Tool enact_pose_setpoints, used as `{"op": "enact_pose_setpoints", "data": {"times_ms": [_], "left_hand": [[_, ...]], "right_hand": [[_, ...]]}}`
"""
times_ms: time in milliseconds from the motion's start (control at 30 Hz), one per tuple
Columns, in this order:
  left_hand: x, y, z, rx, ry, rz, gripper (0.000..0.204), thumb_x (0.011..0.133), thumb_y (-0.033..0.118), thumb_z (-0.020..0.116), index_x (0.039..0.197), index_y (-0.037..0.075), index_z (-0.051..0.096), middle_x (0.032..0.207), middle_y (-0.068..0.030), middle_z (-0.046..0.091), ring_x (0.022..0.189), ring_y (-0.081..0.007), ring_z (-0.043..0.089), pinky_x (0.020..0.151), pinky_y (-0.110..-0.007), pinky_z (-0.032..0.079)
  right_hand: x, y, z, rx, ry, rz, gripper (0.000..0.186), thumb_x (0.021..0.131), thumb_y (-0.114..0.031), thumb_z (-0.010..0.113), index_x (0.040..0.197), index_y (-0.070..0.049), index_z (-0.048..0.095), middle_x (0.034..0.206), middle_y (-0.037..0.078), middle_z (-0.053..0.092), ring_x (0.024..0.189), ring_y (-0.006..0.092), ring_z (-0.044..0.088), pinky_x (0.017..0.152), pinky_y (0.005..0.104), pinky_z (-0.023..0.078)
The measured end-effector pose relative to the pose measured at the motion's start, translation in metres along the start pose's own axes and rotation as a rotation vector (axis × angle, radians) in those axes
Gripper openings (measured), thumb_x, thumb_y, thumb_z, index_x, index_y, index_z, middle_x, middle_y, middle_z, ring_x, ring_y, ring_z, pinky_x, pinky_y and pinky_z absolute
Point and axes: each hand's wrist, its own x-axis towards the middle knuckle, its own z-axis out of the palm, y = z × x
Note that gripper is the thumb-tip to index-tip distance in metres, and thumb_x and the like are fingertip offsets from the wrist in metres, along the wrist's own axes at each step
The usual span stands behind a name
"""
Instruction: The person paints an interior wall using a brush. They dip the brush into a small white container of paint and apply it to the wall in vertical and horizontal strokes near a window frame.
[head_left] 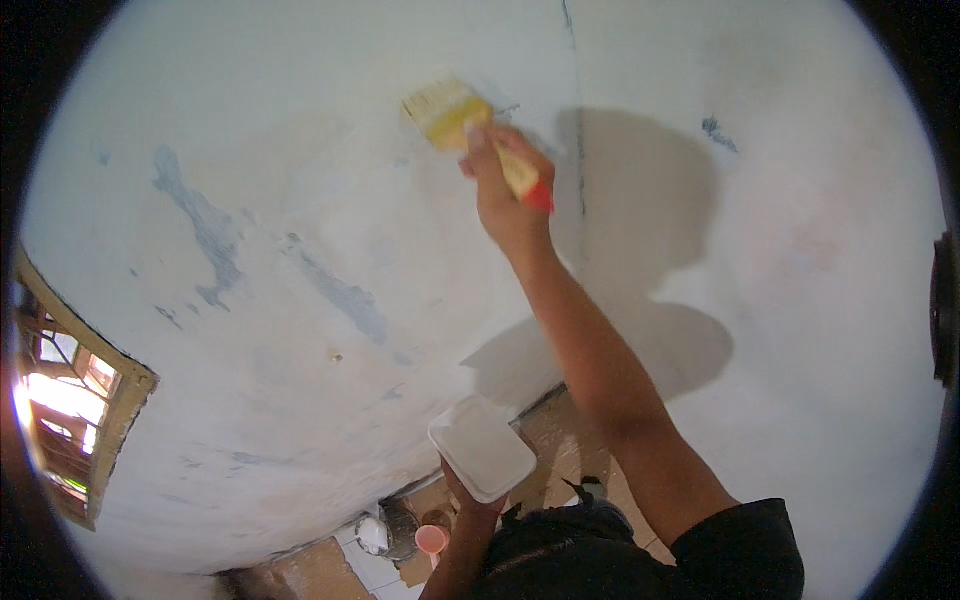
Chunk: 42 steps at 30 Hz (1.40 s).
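Note:
My right hand (506, 190) is closed round the handle of a wide paintbrush (447, 112), raised high at the wall. Its handle is pale with a red end, and its bristles lie against or very close to the whitish wall (330, 190); which, I cannot tell. Lower down, my left hand (470, 493) supports a white rectangular tub (483, 447) from beneath, with most of its fingers hidden under it. Inside the tub everything looks white. Grey-blue patches (205, 235) show on the wall left of the brush.
A framed window (120, 400) with a grille is at the left. On the floor below stand a pink dipper (432, 540), a grey bucket (400, 527) and a white bundle (372, 535). A dark vertical line (580, 130) marks the wall corner. Something dark (942, 310) sits at the right edge.

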Motion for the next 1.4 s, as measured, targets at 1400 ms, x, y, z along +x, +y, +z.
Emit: {"op": "enact_pose_setpoints", "data": {"times_ms": [1400], "left_hand": [[-0.034, 0.012, 0.008, -0.081, 0.019, 0.04, 0.053, 0.098, 0.053, 0.044, 0.139, 0.02, 0.043, 0.133, -0.0039, 0.054, 0.119, -0.0265, 0.054, 0.098, -0.047, 0.048]], "right_hand": [[0.052, 0.016, -0.034, 0.344, 0.031, 0.194, 0.032, 0.092, -0.031, 0.068, 0.111, -0.006, 0.062, 0.097, 0.003, 0.063, 0.082, 0.0126, 0.059, 0.076, 0.0309, 0.053]]}}
